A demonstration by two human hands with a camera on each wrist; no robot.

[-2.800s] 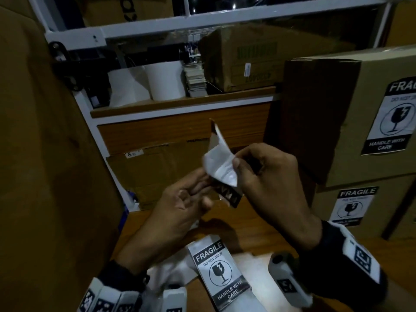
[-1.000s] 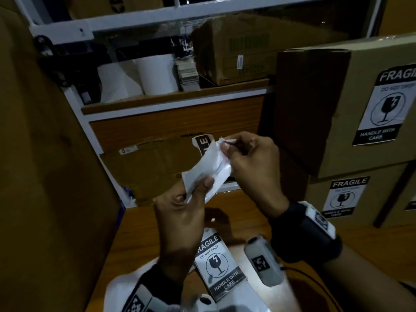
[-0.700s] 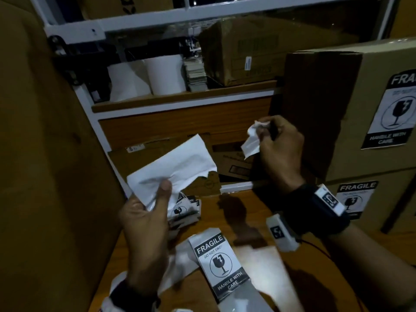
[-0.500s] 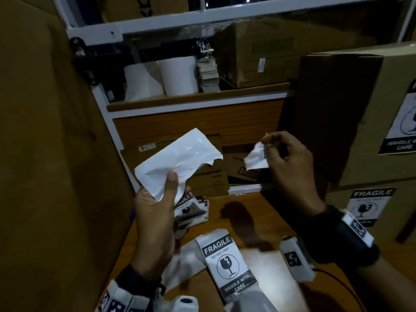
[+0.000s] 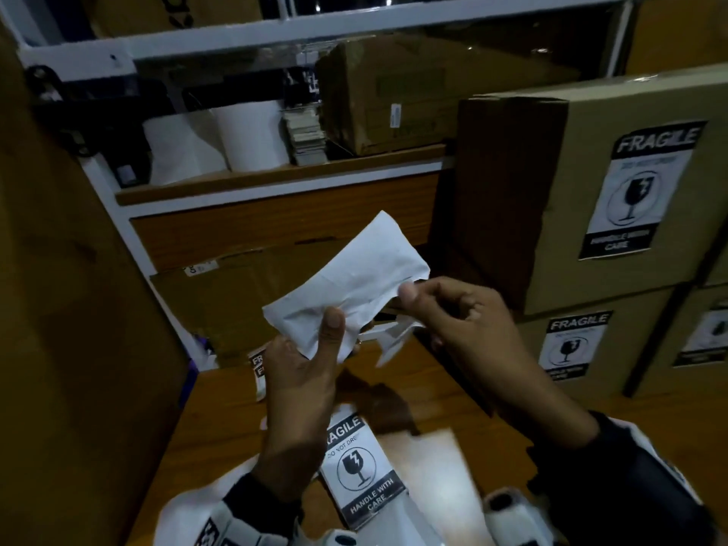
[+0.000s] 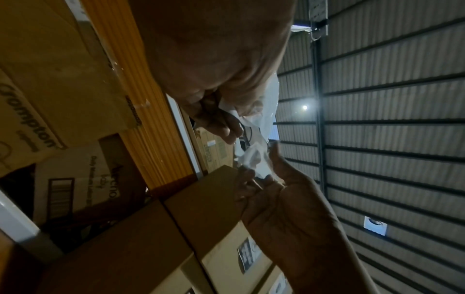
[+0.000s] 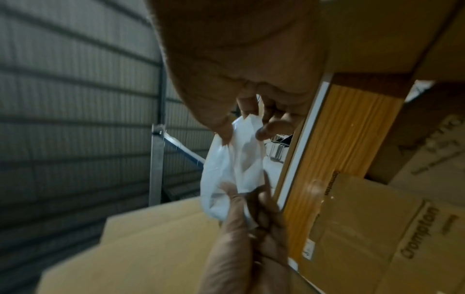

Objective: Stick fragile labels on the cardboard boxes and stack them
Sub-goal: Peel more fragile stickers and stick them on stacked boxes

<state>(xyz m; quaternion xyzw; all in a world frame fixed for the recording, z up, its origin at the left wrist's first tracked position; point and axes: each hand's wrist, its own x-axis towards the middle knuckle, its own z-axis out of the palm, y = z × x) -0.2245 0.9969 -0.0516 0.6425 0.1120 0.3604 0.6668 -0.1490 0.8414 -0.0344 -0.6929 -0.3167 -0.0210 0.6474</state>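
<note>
My left hand (image 5: pixel 335 333) holds up a white label sheet (image 5: pixel 346 277), its blank side toward me, with the thumb pressed on its lower left part. My right hand (image 5: pixel 413 297) pinches the sheet's torn right corner between thumb and finger. A small white scrap (image 5: pixel 394 340) hangs just below that hand. The right wrist view shows the same sheet (image 7: pixel 234 163) between both hands. A printed fragile label (image 5: pixel 362 463) lies face up on the table (image 5: pixel 453 388). Two stacked cardboard boxes, the upper (image 5: pixel 551 214) and the lower (image 5: pixel 614 348), stand at right, each bearing a fragile label.
A tall cardboard panel (image 5: pixel 59 309) closes off the left side. Behind the table a flattened carton (image 5: pixel 236 293) leans against a shelf holding white rolls (image 5: pixel 220 139) and a brown box (image 5: pixel 394 92). More labels (image 5: pixel 258 372) lie at the table's back left.
My right hand had pulled away to the right with a torn scrap; it has come back and now pinches the sheet's right corner. The left hand kept its hold on the sheet.
</note>
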